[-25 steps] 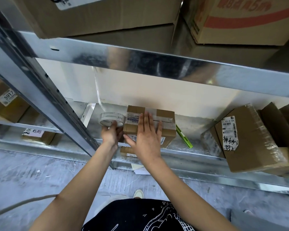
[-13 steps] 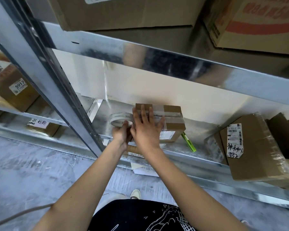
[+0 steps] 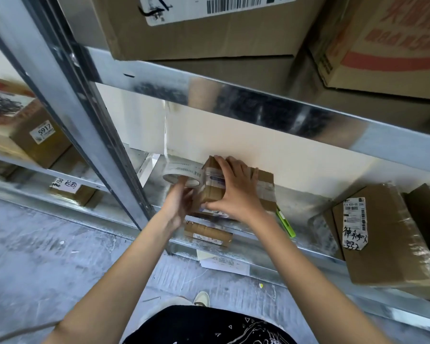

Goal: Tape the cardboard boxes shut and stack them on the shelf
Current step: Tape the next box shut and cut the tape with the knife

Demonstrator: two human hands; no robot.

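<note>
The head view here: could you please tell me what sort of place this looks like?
Probably a parcel storeroom or small warehouse: galvanised metal shelving, brown cardboard boxes with barcode shipping labels, and a bare grey concrete floor.

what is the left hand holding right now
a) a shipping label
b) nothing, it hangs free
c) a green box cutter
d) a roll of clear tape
d: the left hand grips the roll of clear tape beside the small cardboard box, with a strip of tape running from the roll onto the box under the right hand; the green box cutter lies untouched on the shelf.
</note>
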